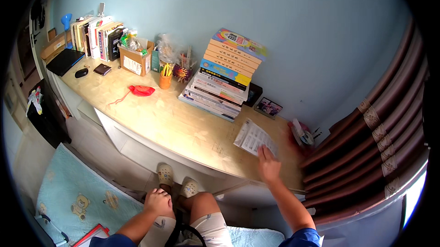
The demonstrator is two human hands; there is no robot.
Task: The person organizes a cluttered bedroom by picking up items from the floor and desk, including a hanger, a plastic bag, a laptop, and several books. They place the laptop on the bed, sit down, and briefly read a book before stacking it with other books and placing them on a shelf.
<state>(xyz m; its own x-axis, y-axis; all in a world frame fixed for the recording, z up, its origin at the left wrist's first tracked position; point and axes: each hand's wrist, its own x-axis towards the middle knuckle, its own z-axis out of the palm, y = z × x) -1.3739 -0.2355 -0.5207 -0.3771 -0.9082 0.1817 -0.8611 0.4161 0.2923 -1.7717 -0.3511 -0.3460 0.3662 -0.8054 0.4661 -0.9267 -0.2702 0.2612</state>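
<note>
My right hand [269, 165] reaches over the desk, its fingers together at the lower edge of a printed paper [251, 138]. It seems to pinch that edge, though the thumb is mostly hidden. The paper is white with dense grey print, looks folded or layered, and lies near the right end of the desk. My left hand [159, 202] rests on my knee, holding nothing, with its fingers loosely bent over it. Left of the paper stands a tall stack of books [223, 79].
On the pale wooden desk [183, 127] are a red pouch [142, 90], an orange pen holder [165, 81], a cardboard box [134, 60], a mouse [81, 73] and a black laptop [66, 62]. A framed photo [268, 107] stands behind the paper. Brown curtains [362, 146] hang at right.
</note>
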